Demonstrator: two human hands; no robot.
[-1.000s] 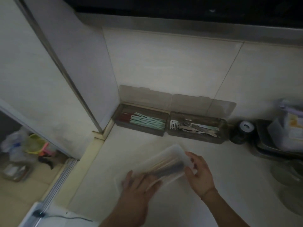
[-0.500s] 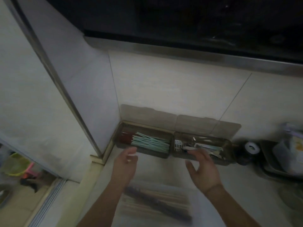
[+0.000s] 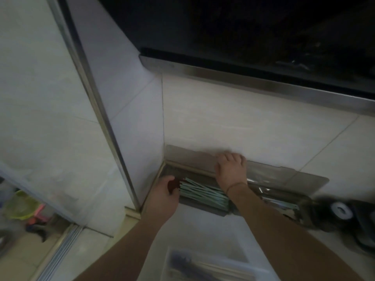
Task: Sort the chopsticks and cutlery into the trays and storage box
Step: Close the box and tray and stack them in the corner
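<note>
The left brown tray [image 3: 203, 207] sits in the wall corner, filled with pale teal chopsticks [image 3: 203, 192] and some dark red ones [image 3: 175, 184]. My left hand [image 3: 163, 196] curls round the tray's left end, right at those red ends. My right hand [image 3: 231, 171] grips the top edge of that tray's raised lid [image 3: 190, 158], which leans on the wall. The right brown tray [image 3: 300, 211] holds metal cutlery, its lid also up. A clear storage box [image 3: 205, 266] with dark and wooden chopsticks lies at the bottom edge, near me.
A dark round jar with a white top [image 3: 341, 209] stands just right of the trays. A metal-edged panel [image 3: 105, 128] closes the corner on the left, with the floor and a green bucket [image 3: 20, 205] beyond. A dark cabinet [image 3: 253, 37] overhangs the counter.
Both hands let go of the clear storage box, which now lies near me. They reached forward to the left tray, the right one onto its lid. The view tilted up.
</note>
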